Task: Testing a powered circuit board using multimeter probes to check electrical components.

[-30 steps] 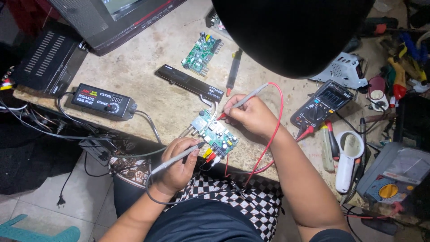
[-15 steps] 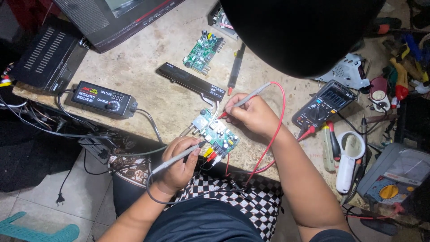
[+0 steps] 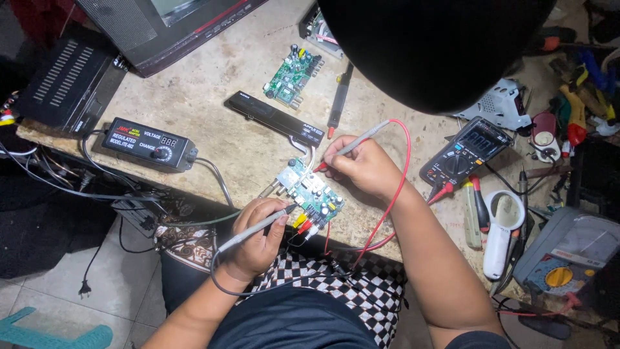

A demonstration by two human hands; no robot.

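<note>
a: quick, hands first. what's the left hand [image 3: 255, 239] doing?

b: curled in a fist-like grip around a grey probe [image 3: 258, 225], tip angled up-right onto the left edge of the small green circuit board [image 3: 312, 192].

a: right hand [image 3: 363, 167]?

b: fingers pinched on a second grey probe [image 3: 357, 141] held like a pen, red tip down at the board's upper side. a red lead [image 3: 395, 194] loops from it over the wrist and down past the forearm, then curls back along the table edge.

a: where's the board exactly?

b: flat on the stone-coloured table [image 3: 213, 97], near the front edge, right between the two hands, just above the person's lap. coloured connectors at its lower edge. can't tell the exact solder point either tip touches, too small.

a: other stuff?

b: multimeter [image 3: 466, 151] to the right of the right hand, red plugs at its bottom. another green circuit board [image 3: 292, 76] further back, well apart from the hands. long black box [image 3: 274, 119] lying between the two boards. black adjustable power adapter [image 3: 150, 143] at the left near the table edge, cable trailing right. black vented box [image 3: 68, 81] at the far left. tv set [image 3: 168, 26] at the top left. tools cluttered at the far right.

a: top of frame?

b: big dark rounded shape [image 3: 439, 45], blocks the table behind it.
</note>
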